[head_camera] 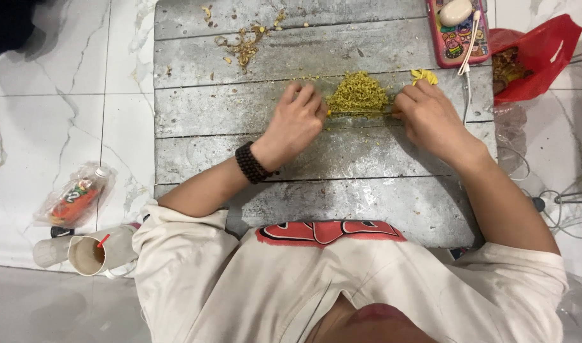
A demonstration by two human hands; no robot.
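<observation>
While both hands pinch a thin stick [361,114], left hand [297,122] and right hand [431,117], the yellow-green pile [358,93] lies between them.

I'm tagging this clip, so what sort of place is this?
Probably a home floor workspace: white marble floor tiles, a worn grey wooden board with a yellow-green flower heap, and a paper drink cup.

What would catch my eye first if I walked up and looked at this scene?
Probably the small heap of yellow-green flowers at the middle of the grey wooden board, with the left hand and right hand pinching a thin stick between them at its near edge. Next, the bright red plastic bag at the board's far right corner, on the white marble floor.
</observation>
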